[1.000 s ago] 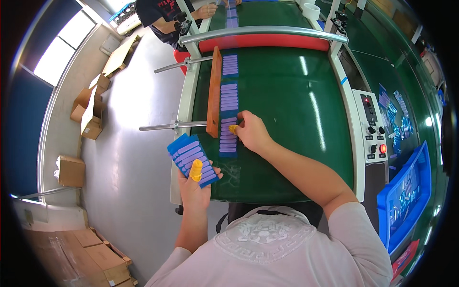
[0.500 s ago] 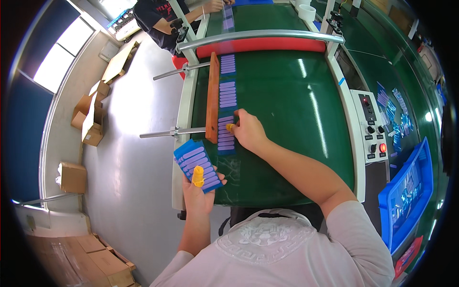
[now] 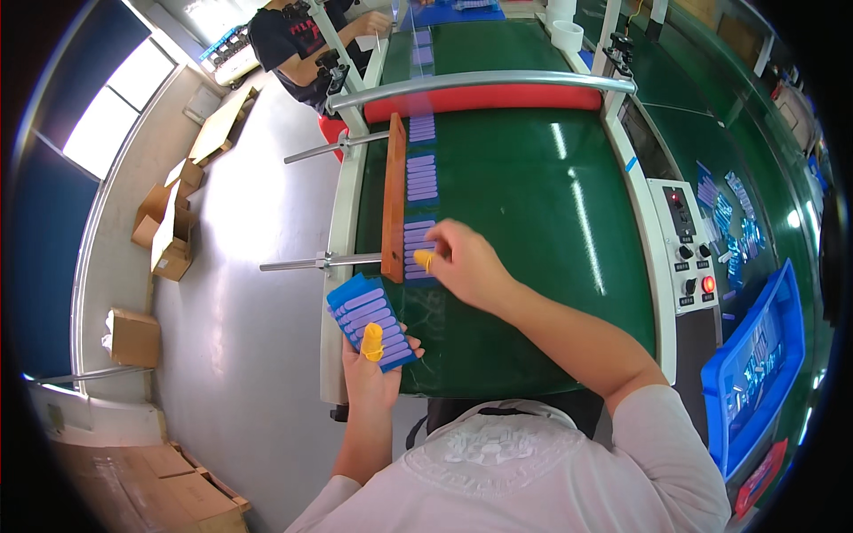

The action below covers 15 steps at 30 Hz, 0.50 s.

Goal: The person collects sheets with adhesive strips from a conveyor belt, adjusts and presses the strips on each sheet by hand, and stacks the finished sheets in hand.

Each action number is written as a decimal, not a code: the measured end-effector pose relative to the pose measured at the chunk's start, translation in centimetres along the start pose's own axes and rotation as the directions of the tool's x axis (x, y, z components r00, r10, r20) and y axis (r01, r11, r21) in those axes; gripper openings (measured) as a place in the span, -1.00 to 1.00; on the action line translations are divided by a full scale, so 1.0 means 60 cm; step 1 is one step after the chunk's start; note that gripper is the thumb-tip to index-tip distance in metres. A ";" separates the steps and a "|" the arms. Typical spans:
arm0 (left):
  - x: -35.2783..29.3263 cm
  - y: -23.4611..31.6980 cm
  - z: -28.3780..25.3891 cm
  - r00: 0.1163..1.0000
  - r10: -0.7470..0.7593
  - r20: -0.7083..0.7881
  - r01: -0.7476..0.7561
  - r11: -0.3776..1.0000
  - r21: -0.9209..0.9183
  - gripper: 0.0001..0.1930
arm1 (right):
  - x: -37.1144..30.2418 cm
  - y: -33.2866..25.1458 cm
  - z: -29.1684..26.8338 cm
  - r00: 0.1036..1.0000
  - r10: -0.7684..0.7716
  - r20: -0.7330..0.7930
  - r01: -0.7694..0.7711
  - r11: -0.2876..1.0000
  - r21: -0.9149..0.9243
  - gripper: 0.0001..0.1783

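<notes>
My left hand [image 3: 370, 377] grips a stack of blue cards [image 3: 373, 317] bearing rows of purple strips, with its yellow-covered thumb across the top. The stack is tilted over the near left corner of the green conveyor belt [image 3: 515, 191]. My right hand [image 3: 471, 266], a yellow cover on its thumb, is at the right edge of the nearest card [image 3: 418, 233] on the belt; its thumb and index finger are apart. Beyond that card lie a second card [image 3: 422, 178] and a third card [image 3: 422, 129], in line along an orange guide bar [image 3: 393, 195].
A metal rail [image 3: 480, 82] and red roller [image 3: 498, 99] cross the belt. The control box [image 3: 684, 244] stands at right, beside a blue crate [image 3: 755, 364] of loose pieces. Another person [image 3: 306, 53] is at the far left. Cardboard boxes [image 3: 169, 218] stand on the floor.
The cards on the belt have moved farther along the guide bar. My right hand's fingers have drawn back slightly from the nearest card. The left hand still holds its stack.
</notes>
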State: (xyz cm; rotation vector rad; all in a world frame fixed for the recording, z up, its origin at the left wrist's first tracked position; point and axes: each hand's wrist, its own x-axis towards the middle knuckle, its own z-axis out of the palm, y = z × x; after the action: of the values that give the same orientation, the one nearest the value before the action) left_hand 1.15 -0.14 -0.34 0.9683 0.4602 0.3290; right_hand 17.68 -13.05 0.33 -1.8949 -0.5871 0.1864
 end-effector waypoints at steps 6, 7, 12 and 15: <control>0.001 -0.011 0.030 0.997 -0.054 0.047 0.051 0.997 0.065 -0.71 | -0.056 -0.033 -0.006 0.871 0.000 0.491 -0.274 0.829 0.487 -0.84; 0.001 -0.017 0.029 0.992 -0.047 0.114 0.039 0.997 0.074 -0.68 | -0.061 -0.032 -0.006 0.871 0.039 0.490 -0.301 0.830 0.470 -0.85; -0.004 -0.012 0.043 0.978 -0.077 0.191 0.085 0.996 -0.034 -0.60 | -0.063 -0.026 -0.010 0.882 0.115 0.456 -0.363 0.783 0.506 -0.89; 0.000 -0.007 0.042 0.970 -0.103 0.219 0.121 0.990 -0.070 -0.54 | -0.062 -0.026 -0.017 0.891 0.129 0.436 -0.358 0.790 0.497 -0.88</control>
State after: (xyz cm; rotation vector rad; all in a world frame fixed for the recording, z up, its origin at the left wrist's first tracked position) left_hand 2.45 -2.13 0.52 0.8817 0.3003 0.1377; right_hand 14.39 -15.27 1.60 -1.3368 -0.4626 0.8345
